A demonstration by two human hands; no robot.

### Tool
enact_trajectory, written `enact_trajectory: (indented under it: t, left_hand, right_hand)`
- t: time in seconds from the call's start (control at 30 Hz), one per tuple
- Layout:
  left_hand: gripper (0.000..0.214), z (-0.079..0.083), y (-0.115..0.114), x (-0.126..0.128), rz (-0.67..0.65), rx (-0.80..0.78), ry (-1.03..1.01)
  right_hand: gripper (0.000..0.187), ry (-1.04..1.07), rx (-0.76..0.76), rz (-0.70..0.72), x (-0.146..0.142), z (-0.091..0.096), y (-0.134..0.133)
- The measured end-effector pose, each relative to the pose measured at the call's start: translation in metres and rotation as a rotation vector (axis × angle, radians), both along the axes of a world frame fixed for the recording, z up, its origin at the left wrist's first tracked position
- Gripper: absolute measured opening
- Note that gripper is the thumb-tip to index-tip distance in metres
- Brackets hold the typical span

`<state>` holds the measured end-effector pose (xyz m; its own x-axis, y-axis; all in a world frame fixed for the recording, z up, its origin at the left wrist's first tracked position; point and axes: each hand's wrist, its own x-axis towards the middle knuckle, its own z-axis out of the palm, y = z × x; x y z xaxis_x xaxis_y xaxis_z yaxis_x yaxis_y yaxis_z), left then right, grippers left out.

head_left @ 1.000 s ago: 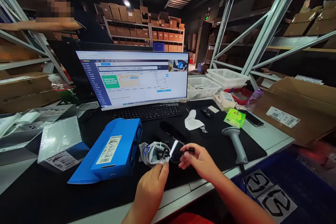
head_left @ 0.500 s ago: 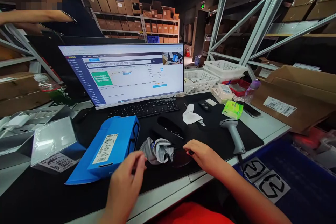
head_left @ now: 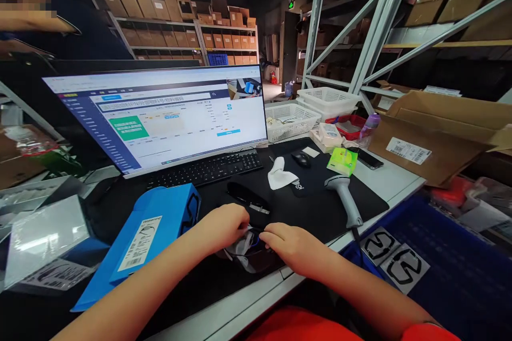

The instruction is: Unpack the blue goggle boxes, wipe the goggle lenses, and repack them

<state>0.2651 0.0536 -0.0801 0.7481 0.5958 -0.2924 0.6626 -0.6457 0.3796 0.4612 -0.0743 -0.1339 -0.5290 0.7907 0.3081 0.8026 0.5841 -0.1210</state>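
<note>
Near the desk's front edge, my left hand [head_left: 226,226] has its fingers curled together over a crumpled grey cloth pouch [head_left: 240,248]; what they pinch is hidden. My right hand [head_left: 292,248] is closed just beside it, fingertips on the dark frame of a pair of sunglasses [head_left: 259,262]. One dark lens shows below the hands, against the pouch. Behind them lies a black elongated case [head_left: 248,198]. Left of my left forearm is a blue box [head_left: 160,224] with a white label and an extended flap.
A monitor [head_left: 180,122] and keyboard [head_left: 208,168] stand behind. To the right are white paper [head_left: 281,174], a mouse [head_left: 301,158], a green packet [head_left: 342,161] and a barcode scanner [head_left: 347,202]. A silver-grey box [head_left: 48,240] sits left; a cardboard box [head_left: 428,133] right.
My left hand has moved forward and right, over the grey pouch. My right hand has shifted slightly left and down, and the sunglasses are now against the pouch. The view has turned slightly right.
</note>
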Motion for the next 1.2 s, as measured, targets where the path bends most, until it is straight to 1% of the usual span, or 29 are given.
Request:
enact_trajectory:
  t: [0.07, 0.13, 0.2, 0.27, 0.33, 0.37, 0.4, 0.43, 0.47, 0.5, 0.53, 0.6, 0.67, 0.7, 0.77, 0.8, 0.87, 0.97, 1.0, 1.07, 1.13, 1.2]
  left_hand:
    - [0.013, 0.007, -0.002, -0.002, -0.102, -0.133, -0.046]
    - [0.013, 0.011, 0.0, -0.003, -0.146, -0.223, -0.098]
    - [0.015, 0.014, 0.006, -0.004, -0.132, -0.24, -0.168]
    - [0.019, 0.016, 0.01, -0.007, -0.056, -0.194, -0.268]
    - [0.028, 0.015, 0.006, -0.016, 0.085, -0.095, -0.382]
    - [0.034, 0.013, -0.001, -0.023, 0.188, -0.031, -0.442]
    - [0.039, 0.009, -0.011, -0.03, 0.312, 0.036, -0.504]
    - [0.043, 0.002, -0.024, -0.039, 0.435, 0.097, -0.553]
    - [0.041, -0.008, -0.039, -0.046, 0.627, 0.148, -0.631]
    - [0.04, -0.02, -0.055, -0.052, 0.784, 0.174, -0.674]
    - [0.039, -0.035, -0.071, -0.056, 0.88, 0.173, -0.685]
    - [0.037, -0.065, -0.099, -0.056, 0.93, 0.047, -0.626]
    - [0.043, -0.093, -0.116, -0.046, 0.907, -0.078, -0.56]
    - [0.046, -0.103, -0.119, -0.039, 0.893, -0.123, -0.539]
    - [0.051, -0.118, -0.119, -0.026, 0.905, -0.188, -0.536]
    - [0.051, -0.122, -0.116, -0.02, 0.93, -0.208, -0.55]
    - [0.051, -0.125, -0.109, -0.012, 0.983, -0.241, -0.588]
    - [0.052, -0.122, -0.103, -0.007, 1.051, -0.274, -0.664]
    - [0.052, -0.121, -0.102, -0.006, 1.065, -0.273, -0.69]
    - [0.05, -0.119, -0.104, -0.005, 1.058, -0.25, -0.719]
    - [0.046, -0.117, -0.107, -0.005, 1.009, -0.181, -0.722]
    - [0.042, -0.116, -0.113, -0.006, 0.935, -0.088, -0.735]
  right_hand:
    - [0.028, 0.017, -0.055, -0.024, -0.003, 0.005, -0.002]
    - [0.028, 0.054, -0.115, -0.04, -0.004, 0.008, -0.003]
    - [0.031, 0.173, -0.186, -0.047, -0.002, 0.008, -0.002]
    - [0.029, 0.439, -0.303, -0.098, 0.001, 0.004, 0.002]
    - [0.021, 0.793, -0.473, -0.215, 0.005, -0.006, 0.008]
    - [0.026, 0.953, -0.559, -0.279, 0.006, -0.012, 0.012]
    - [0.038, 1.082, -0.633, -0.332, 0.007, -0.018, 0.014]
    - [0.051, 1.18, -0.685, -0.369, 0.007, -0.025, 0.016]
    - [0.062, 1.248, -0.717, -0.392, 0.006, -0.03, 0.017]
    - [0.07, 1.294, -0.734, -0.406, 0.005, -0.035, 0.017]
    - [0.075, 1.324, -0.743, -0.415, 0.002, -0.039, 0.016]
    - [0.079, 1.353, -0.754, -0.424, -0.003, -0.044, 0.012]
    - [0.077, 1.356, -0.745, -0.425, -0.008, -0.048, 0.007]
    - [0.075, 1.35, -0.725, -0.421, -0.011, -0.05, 0.004]
    - [0.068, 1.319, -0.668, -0.403, -0.015, -0.055, -0.001]
    - [0.062, 1.298, -0.641, -0.389, -0.017, -0.057, -0.003]
    - [0.049, 1.235, -0.595, -0.344, -0.017, -0.059, -0.007]
    - [0.028, 1.013, -0.504, -0.252, -0.014, -0.051, -0.013]
    - [0.026, 0.915, -0.471, -0.223, -0.012, -0.047, -0.014]
    - [0.027, 0.763, -0.41, -0.177, -0.009, -0.039, -0.016]
    - [0.028, 0.709, -0.34, -0.142, -0.006, -0.035, -0.016]
    - [0.027, 0.699, -0.243, -0.116, -0.005, -0.036, -0.016]
